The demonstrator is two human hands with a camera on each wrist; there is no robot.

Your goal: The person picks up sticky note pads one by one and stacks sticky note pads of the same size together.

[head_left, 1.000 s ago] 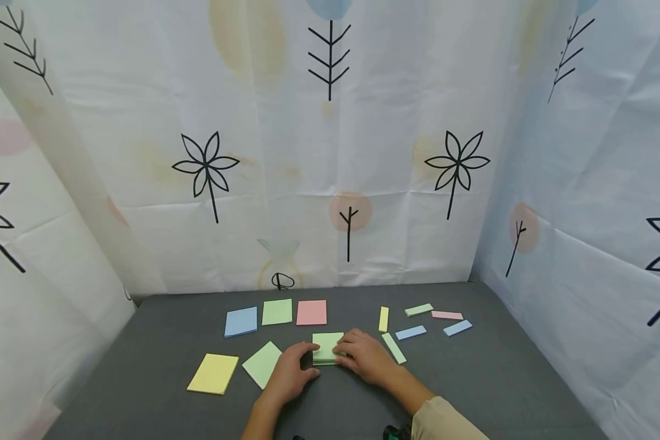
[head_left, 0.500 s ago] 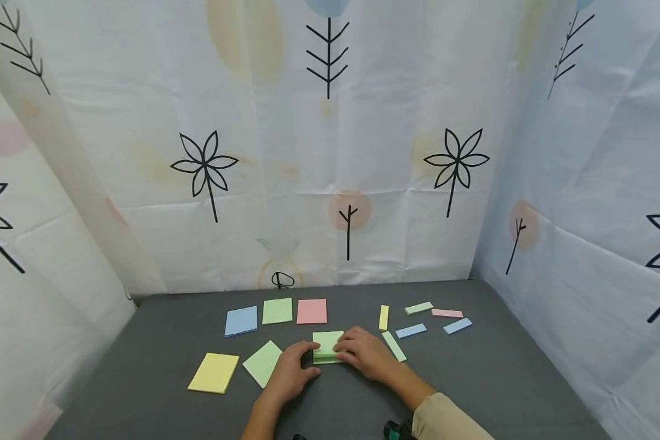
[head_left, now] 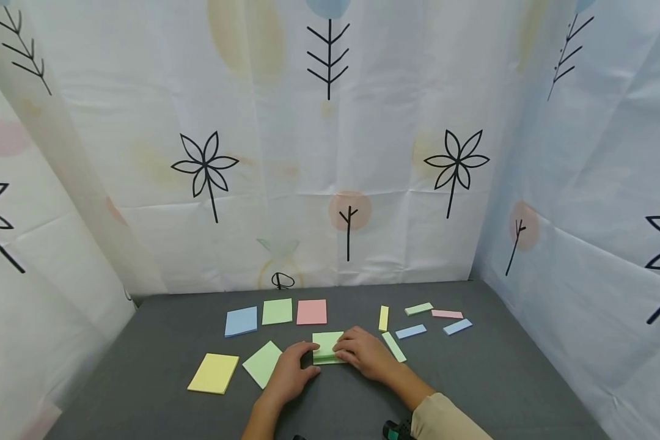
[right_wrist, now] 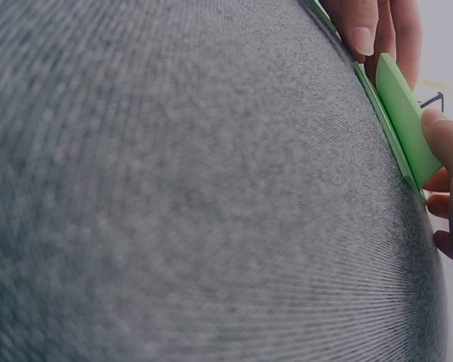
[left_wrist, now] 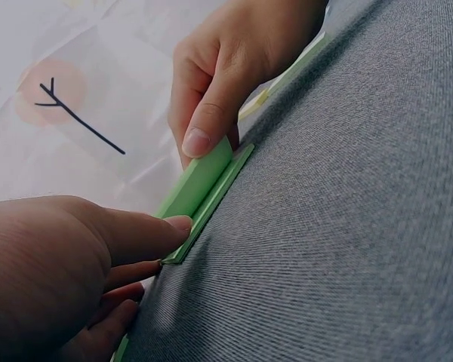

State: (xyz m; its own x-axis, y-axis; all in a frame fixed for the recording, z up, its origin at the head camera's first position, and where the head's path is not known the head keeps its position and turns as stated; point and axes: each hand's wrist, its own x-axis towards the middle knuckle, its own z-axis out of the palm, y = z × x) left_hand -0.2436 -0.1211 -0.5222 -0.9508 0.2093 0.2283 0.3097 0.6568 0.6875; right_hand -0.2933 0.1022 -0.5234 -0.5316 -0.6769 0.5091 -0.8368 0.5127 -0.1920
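In front of me lies a light green pad of square sticky notes (head_left: 323,341), its near edge split into a raised upper layer and a thin lower one. My left hand (head_left: 290,374) grips its left side, with a fingertip right at the corner of the layers in the left wrist view. From the right, my right hand (head_left: 365,354) pinches the raised layer (right_wrist: 404,117) between thumb and fingers. That layer tilts up off the lower one (left_wrist: 219,204), leaving a narrow gap. The fingers behind the pad are partly hidden.
Blue (head_left: 241,322), green (head_left: 277,311) and pink (head_left: 311,312) square pads sit along the back. A yellow pad (head_left: 213,373) and another green pad (head_left: 261,365) lie left. Several narrow note strips, including a blue one (head_left: 410,332), are scattered right. Patterned cloth (head_left: 330,153) encloses the grey table.
The near edge of the green pad shows a slightly wider split between its layers than a second ago. Both hands stay in nearly the same place.
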